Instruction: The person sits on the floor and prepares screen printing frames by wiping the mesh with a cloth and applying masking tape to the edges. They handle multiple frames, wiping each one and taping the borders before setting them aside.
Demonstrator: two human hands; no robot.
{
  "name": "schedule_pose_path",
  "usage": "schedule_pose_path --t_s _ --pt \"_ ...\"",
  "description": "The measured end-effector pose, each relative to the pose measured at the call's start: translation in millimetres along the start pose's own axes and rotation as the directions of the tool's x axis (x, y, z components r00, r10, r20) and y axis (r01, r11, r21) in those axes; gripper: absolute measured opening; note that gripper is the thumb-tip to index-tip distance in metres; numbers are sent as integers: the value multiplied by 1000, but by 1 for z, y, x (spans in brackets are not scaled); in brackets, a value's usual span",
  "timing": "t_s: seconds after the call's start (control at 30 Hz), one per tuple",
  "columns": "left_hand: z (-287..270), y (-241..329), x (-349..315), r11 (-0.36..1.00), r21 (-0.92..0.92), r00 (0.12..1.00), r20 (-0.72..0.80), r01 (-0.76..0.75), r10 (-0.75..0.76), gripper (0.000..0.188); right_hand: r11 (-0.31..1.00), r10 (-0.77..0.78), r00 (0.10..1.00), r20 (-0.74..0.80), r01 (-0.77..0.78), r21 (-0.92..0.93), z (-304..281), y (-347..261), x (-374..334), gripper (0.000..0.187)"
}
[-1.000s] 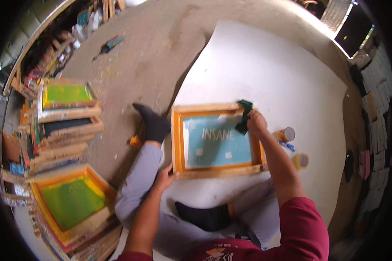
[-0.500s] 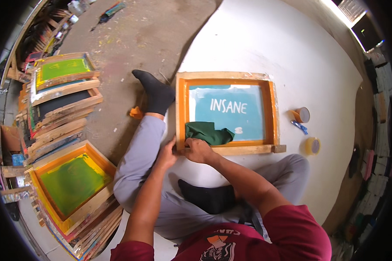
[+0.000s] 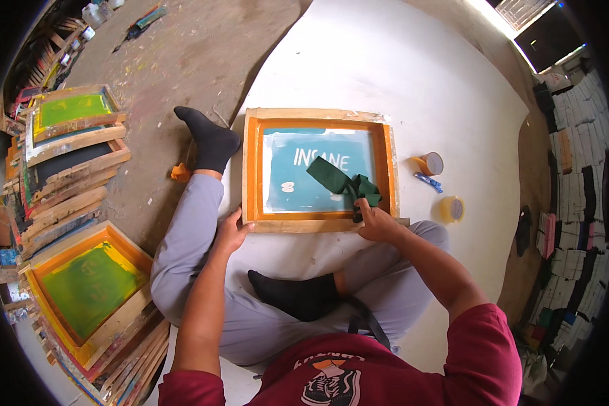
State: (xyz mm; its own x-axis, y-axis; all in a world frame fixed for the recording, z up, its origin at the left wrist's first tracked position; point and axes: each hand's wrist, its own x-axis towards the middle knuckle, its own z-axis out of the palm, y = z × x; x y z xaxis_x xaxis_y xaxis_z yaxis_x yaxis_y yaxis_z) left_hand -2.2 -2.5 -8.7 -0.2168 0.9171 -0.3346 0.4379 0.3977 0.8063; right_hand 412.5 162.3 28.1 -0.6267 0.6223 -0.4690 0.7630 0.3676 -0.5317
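Note:
A wooden screen-printing frame [image 3: 298, 225], lined inside with orange tape, lies flat before me. Pale lettering and a small pale mark show on its teal mesh [image 3: 284, 152]. My left hand [image 3: 233, 233] grips the frame's near left corner, thumb on the edge. Over the near right part of the mesh, my right hand [image 3: 380, 222] pinches a dark green cloth [image 3: 329, 176]. The cloth is bunched at my fingers, and its loose end stretches up and left across some of the lettering.
Right of the frame lie a brown tape roll [image 3: 429, 163], a small blue tool [image 3: 427, 182] and a clear yellowish tape roll [image 3: 452, 209] on the white sheet [image 3: 474, 108]. Stacked frames [image 3: 81, 142] stand at left. My legs [image 3: 196, 230] flank the near side.
My right hand has moved from the near left corner to the near right side, carrying the cloth. A pale mark at the mesh's lower left is uncovered. The whole view has shifted.

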Motion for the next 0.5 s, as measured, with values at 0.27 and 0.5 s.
schedule_pose_path --t_s 0.27,0.5 --pt "4 10 0 999 -31 1000 -3 -13 13 72 992 87 994 -62 -92 -81 -37 44 -1 41" --pt "1 3 -1 999 -30 1000 11 -23 24 70 946 175 815 -552 16 324 -112 36 12 28"
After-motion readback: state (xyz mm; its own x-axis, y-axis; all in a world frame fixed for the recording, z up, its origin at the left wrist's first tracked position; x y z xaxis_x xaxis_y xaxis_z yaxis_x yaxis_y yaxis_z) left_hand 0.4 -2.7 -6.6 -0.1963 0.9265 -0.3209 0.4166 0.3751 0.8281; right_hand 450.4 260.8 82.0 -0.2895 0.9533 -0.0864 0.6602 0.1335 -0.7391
